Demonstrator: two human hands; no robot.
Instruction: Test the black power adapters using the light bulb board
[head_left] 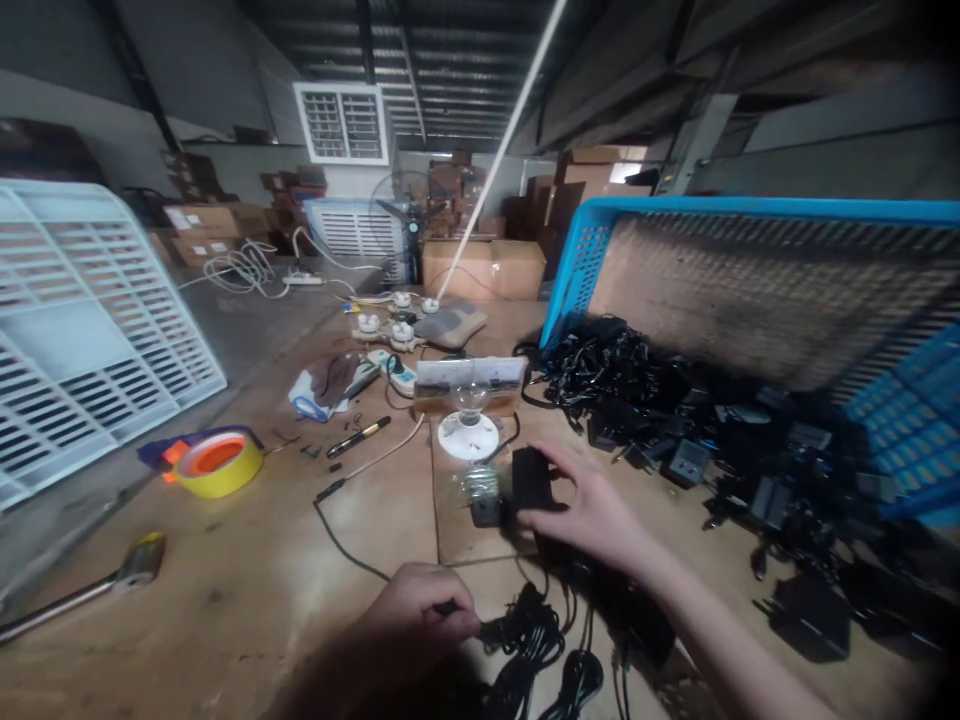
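Observation:
My right hand (pixel 589 510) grips a black power adapter (pixel 531 478) at the middle of the wooden table, next to a small socket block (pixel 486 505). Just beyond it a clear bulb sits in a white lamp holder (pixel 469 432). My left hand (pixel 420 610) is pinched shut on a thin black cable (pixel 352 555) near the table's front edge. Coiled black cords (pixel 536 640) lie between my hands.
A heap of black adapters (pixel 675 420) spills from a tipped blue crate (pixel 750 215) at right. A yellow tape roll (pixel 217 463), a pen (pixel 358 437), a metal tool (pixel 112 578) and a white grille (pixel 82 320) lie at left. Cardboard boxes (pixel 484 268) stand behind.

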